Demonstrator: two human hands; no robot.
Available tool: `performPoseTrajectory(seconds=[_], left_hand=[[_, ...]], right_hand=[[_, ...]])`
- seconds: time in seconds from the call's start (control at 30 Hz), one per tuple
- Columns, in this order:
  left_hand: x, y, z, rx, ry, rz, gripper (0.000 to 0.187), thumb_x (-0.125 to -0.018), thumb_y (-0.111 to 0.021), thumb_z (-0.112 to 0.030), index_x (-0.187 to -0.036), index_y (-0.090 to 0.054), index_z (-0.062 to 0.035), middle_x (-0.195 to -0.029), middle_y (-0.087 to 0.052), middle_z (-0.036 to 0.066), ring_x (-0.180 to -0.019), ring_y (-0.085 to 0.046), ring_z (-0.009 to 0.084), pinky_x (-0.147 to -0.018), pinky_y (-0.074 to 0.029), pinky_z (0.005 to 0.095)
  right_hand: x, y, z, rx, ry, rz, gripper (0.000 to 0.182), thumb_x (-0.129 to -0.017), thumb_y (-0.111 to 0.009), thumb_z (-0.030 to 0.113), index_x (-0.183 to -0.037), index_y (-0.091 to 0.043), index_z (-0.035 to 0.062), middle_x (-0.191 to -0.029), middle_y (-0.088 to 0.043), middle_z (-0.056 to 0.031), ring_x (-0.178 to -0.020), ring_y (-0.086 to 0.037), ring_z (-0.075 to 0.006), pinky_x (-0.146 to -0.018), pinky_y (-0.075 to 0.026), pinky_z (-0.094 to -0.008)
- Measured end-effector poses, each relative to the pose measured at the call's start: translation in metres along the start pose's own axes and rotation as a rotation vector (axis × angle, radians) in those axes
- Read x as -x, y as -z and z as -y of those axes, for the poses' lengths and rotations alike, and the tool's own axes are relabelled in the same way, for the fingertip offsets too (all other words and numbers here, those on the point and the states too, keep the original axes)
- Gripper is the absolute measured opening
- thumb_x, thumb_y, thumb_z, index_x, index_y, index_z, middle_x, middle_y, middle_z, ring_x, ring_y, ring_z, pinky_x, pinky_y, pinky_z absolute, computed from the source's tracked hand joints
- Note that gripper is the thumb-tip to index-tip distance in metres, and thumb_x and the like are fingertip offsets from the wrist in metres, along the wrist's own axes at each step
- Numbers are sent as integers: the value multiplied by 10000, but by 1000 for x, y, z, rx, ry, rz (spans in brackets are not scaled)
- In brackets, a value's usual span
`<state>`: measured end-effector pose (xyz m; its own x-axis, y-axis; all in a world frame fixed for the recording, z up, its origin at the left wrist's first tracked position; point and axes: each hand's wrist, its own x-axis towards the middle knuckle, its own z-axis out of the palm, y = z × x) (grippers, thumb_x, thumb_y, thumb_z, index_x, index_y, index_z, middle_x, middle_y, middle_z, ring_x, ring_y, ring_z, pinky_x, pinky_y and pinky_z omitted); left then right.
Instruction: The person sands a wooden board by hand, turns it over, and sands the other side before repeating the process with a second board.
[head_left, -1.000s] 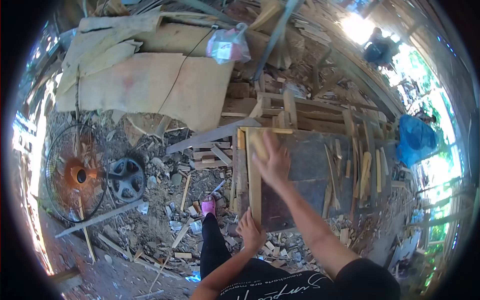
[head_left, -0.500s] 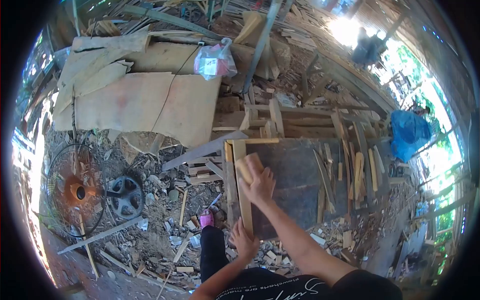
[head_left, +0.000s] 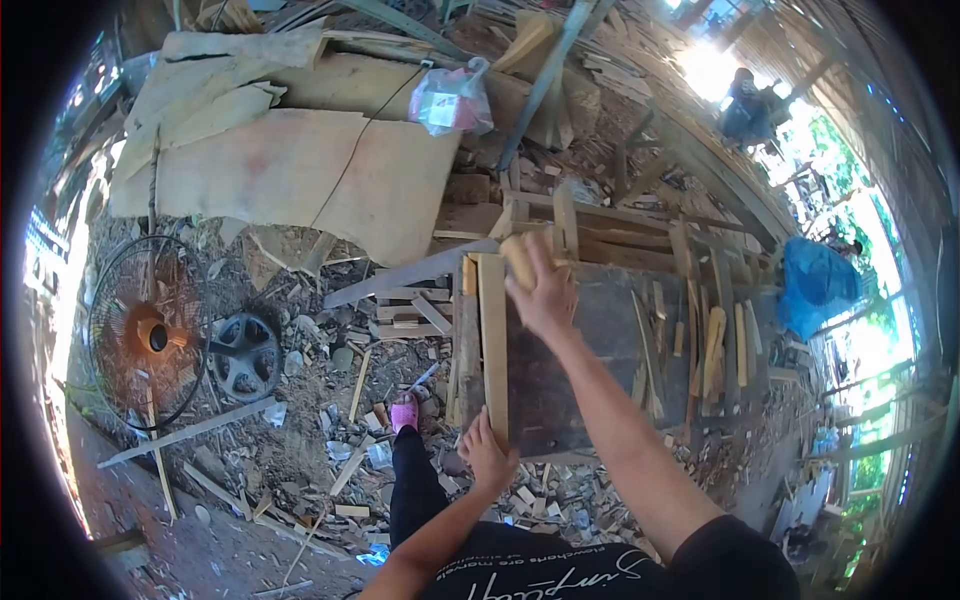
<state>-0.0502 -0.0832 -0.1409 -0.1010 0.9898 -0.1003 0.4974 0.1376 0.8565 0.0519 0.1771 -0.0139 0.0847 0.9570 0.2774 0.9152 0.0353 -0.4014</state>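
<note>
One pale wooden strip lies lengthwise along the left edge of a dark bench top, in front of the person. Its upper face is light tan, straight-sided and narrow, lighter in tone than the bench under it. No grain or surface flaw can be made out at this size. A dark line separates it from the weathered timber along the bench's outer side, and a small yellowish piece sits at the upper left corner, just beside the strip's far end.

The right hand is closed around a wooden block, tan-brown, stubby, with edges that appear rounded. The block is at the far end of the strip, by its right side; whether the two touch cannot be determined. The left hand is at the near end of the strip, fingers bent against it; whether they grip it or only press cannot be told.

Loose sticks of mixed tone lie across the right part of the bench top, well apart from the strip. A blue bag is beyond them. Wood scraps litter the ground below, around a pink shoe.
</note>
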Motion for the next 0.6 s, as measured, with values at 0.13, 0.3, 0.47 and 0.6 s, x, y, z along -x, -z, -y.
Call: performPoseTrajectory(seconds=[0.13, 0.3, 0.47, 0.6], left_hand=[[3, -8, 3, -6, -35, -67, 979, -711, -760, -212, -1564, -302, -60, -1460, -444, 174, -1353, -401, 371, -1114, -241, 527], [2, -23, 16, -98, -67, -111, 939, -781, -772, -310, -1549, -313, -26, -1470, -432, 171, -1372, -381, 360, -1097, -251, 532], [0, -2, 3, -43, 7, 8, 974, -774, -797, -341, -1555, -307, -23, -1467, -437, 172, -1345, -396, 357, -1088, -246, 532], [-7, 2, 1, 19, 19, 25, 975, -762, -793, -282, -1564, -296, -35, -1462, -445, 170, -1322, -413, 358, -1053, -256, 527]], right_hand=[[160, 33, 19, 22, 13, 94, 750, -838, -749, 447, -1520, -440, 398, -1101, -507, -220, -1011, -546, -447, -839, -449, -568], [220, 13, 29, 156, -84, 227, 778, -843, -734, 450, -1546, -403, 415, -1105, -493, -194, -1041, -512, -418, -873, -419, -539], [94, -26, 35, 215, -10, 115, 741, -828, -749, 419, -1505, -447, 432, -1123, -514, -199, -1069, -537, -415, -841, -451, -564], [-50, -78, 32, 188, 24, -19, 753, -833, -755, 427, -1512, -430, 428, -1175, -535, -214, -1075, -562, -408, -852, -470, -563]])
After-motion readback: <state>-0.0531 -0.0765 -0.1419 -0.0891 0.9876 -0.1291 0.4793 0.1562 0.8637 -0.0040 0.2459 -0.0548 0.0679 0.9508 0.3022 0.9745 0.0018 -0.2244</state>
